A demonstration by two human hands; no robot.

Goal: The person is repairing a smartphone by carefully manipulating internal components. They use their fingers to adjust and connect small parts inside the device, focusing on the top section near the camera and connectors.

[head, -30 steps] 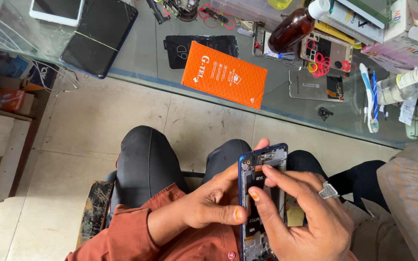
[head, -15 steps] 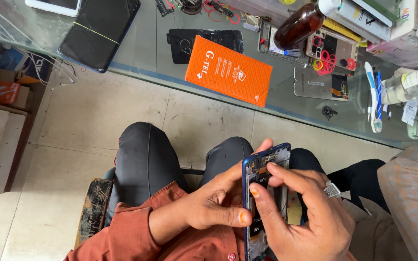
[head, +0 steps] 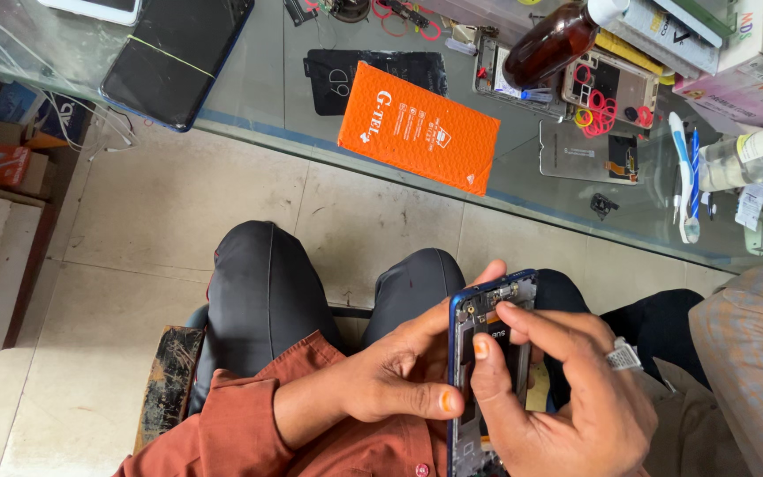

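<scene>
Head view: the left hand (head: 399,375) clamps the opened phone (head: 487,353) by its blue edge over the lap, steadying it upright, while the right hand (head: 567,397) presses fingertips into its exposed insides. Far beyond, an orange box (head: 419,128) lies on the glass counter (head: 293,97).

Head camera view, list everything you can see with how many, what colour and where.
opened phone: one, blue frame, held above the lap
orange packet: one, on the glass counter's near edge
glass counter: one, clear, across the top
dark phone: one, black, far left on the counter
brown bottle: one, white cap, lying on the counter
phone parts: several, grey and black, right of the packet
toothbrush: one, white and blue, right side of the counter
tiled floor: beige, below
another person's sleeve: one, checked, far right
left hand: gripping the phone's edge
right hand: ring on, fingertips inside the phone
</scene>
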